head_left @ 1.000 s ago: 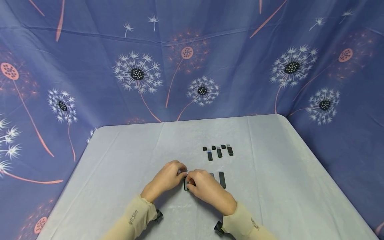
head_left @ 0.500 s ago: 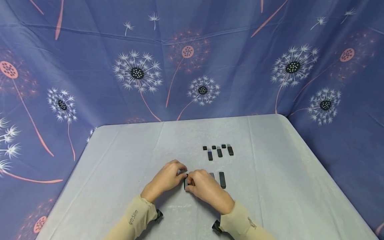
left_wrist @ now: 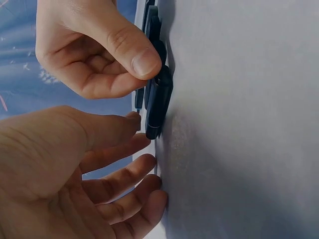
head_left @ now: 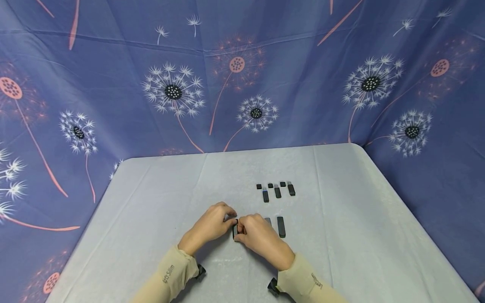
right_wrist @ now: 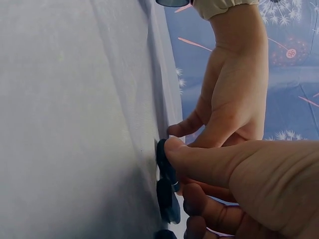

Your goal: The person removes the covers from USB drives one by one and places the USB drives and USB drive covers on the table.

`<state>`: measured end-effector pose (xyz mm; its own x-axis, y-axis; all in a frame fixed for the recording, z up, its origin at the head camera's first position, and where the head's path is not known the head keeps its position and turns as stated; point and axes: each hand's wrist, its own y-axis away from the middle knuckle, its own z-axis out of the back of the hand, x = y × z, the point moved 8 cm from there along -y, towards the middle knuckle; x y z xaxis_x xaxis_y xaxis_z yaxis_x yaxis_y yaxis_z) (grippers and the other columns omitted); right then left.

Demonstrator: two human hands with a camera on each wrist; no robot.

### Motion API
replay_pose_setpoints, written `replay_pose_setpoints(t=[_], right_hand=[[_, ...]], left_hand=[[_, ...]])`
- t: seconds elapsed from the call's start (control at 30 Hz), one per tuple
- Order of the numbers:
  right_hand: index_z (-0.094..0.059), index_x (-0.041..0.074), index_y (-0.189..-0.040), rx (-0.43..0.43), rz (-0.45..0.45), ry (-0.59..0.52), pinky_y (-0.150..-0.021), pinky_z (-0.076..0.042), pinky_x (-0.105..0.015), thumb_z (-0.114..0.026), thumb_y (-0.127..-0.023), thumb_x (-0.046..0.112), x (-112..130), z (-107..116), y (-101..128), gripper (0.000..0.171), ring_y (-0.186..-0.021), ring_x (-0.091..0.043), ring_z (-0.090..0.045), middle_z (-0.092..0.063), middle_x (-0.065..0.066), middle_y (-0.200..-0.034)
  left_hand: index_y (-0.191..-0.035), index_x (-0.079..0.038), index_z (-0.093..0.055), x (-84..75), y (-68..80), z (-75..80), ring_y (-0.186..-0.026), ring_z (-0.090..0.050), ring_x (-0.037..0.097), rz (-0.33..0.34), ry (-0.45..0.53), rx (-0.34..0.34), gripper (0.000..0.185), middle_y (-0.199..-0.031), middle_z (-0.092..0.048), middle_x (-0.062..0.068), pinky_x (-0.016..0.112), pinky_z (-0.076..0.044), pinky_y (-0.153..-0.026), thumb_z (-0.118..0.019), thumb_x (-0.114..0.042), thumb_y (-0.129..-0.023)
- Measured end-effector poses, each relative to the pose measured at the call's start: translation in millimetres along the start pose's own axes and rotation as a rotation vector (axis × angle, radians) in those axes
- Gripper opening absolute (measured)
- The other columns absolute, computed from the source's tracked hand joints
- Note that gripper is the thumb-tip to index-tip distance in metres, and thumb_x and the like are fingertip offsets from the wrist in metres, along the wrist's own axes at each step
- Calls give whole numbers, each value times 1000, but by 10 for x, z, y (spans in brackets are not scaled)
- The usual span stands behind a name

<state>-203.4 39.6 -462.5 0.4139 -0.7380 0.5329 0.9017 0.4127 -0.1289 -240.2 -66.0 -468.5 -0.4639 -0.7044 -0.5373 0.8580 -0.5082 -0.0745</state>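
Observation:
Between both hands, in the head view, lies a dark USB flash drive (head_left: 235, 232). My right hand (head_left: 261, 236) pinches it, and its thumb (left_wrist: 145, 63) presses on the body in the left wrist view. My left hand (head_left: 213, 221) is at the drive's far end, fingers loosely bent; in the left wrist view its index fingertip is at that end, with a small gap below the thumb (left_wrist: 124, 123). Two more dark drives lie by the right hand: one (head_left: 281, 227) in full, the other (head_left: 268, 221) mostly hidden behind that hand.
Farther back are three black drives with bare connectors, on the left (head_left: 265, 196), in the middle (head_left: 278, 192) and on the right (head_left: 291, 190). Three small black caps (head_left: 259, 186) lie beside them. A pale cloth covers the table (head_left: 170, 185); a blue flowered curtain (head_left: 303, 105) hangs behind.
The right hand has shifted slightly on the drive, its thumb a little lower and farther left. The left hand and the other drives stay where they were.

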Motion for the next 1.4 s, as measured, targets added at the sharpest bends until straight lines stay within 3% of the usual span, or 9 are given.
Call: replay_pose_setpoints(t=[0.43,0.63,0.9,1.17,1.4], right_hand=[[-61,18,-66,-14,-11,2,-53,-39,-20,-92,-77,16,-1,5,9,32,-58,-1,-44,-55,11,-63],[-59,20,-65,-25,-20,27,-52,-38,-21,-92,-76,20,-10,19,16,35,-57,-2,-44,-54,10,-63],[-60,19,-66,-32,-19,37,-51,-38,-21,-92,-77,22,-11,44,33,34,-55,-2,-43,-55,9,-63],[-70,8,-87,-56,-46,-27,-52,-38,-21,-82,-89,22,-14,89,-7,18,-56,-3,-42,-53,6,-68],[-72,2,-105,-85,-60,-94,-54,-44,-21,-76,-94,21,3,149,-16,22,-59,-3,-49,-65,0,-77]], left_hand=[[-101,-5,-79,-20,9,-2,-99,-69,26,-7,-27,7,11,-104,-71,7,43,-56,-86,-76,-11,-93],[-96,-7,-78,-30,2,15,-87,-67,18,-15,-10,-9,6,-93,-72,3,36,-55,-77,-77,-12,-93],[-100,-8,-73,-23,26,22,-83,-72,17,2,92,34,4,-91,-76,5,30,-55,-70,-73,-8,-96],[-103,-8,-70,-17,44,116,-83,-73,18,21,165,43,6,-93,-77,9,27,-56,-68,-69,-5,-98],[-105,-8,-69,-65,50,190,-74,-68,17,18,280,43,7,-87,-74,2,25,-52,-63,-66,-5,-100]])
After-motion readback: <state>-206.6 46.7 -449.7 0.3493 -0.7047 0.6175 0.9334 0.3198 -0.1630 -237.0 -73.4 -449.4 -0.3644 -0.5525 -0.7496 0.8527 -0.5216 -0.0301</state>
